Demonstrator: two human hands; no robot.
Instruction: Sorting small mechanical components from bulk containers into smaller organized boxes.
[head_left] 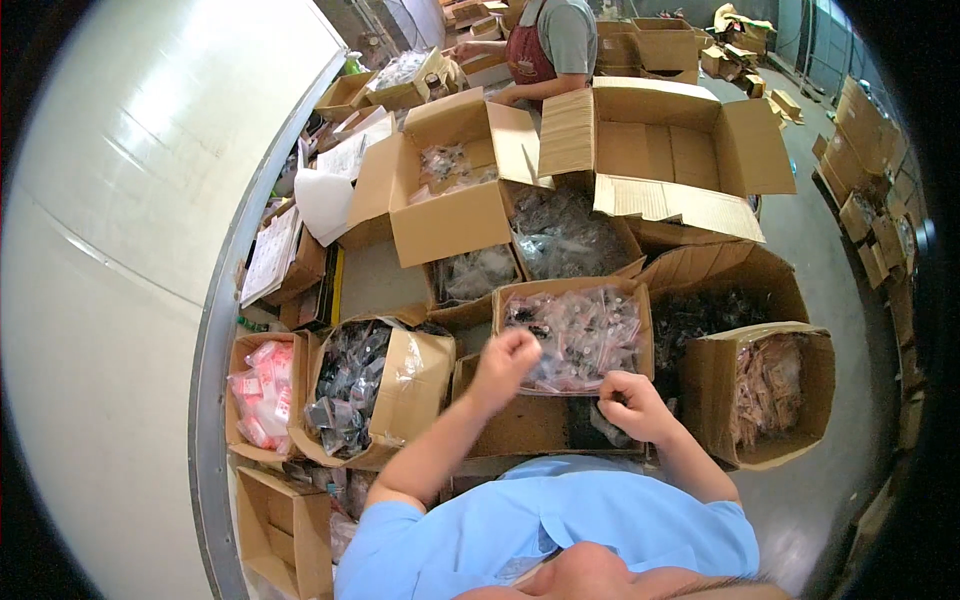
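Observation:
My left hand (508,364) is closed, its fingers curled together over the left front part of a cardboard box (497,312) of small clear plastic packets (590,325). What it holds, if anything, is hidden. By the box's front right corner, my right hand (634,408) is closed in a pinch. A greyish clear plastic bag (608,430) shows just below those fingers; whether they grip it I cannot tell. The packets appear to have reddish strips and some dark pieces inside.
Left stand a box of dark bagged parts (350,380) and pink-and-white packets (265,395). A box of brown packets (768,390) is on the right. Open cartons (450,225) (665,150) stand ahead. Beyond them a person in an apron (535,55) works.

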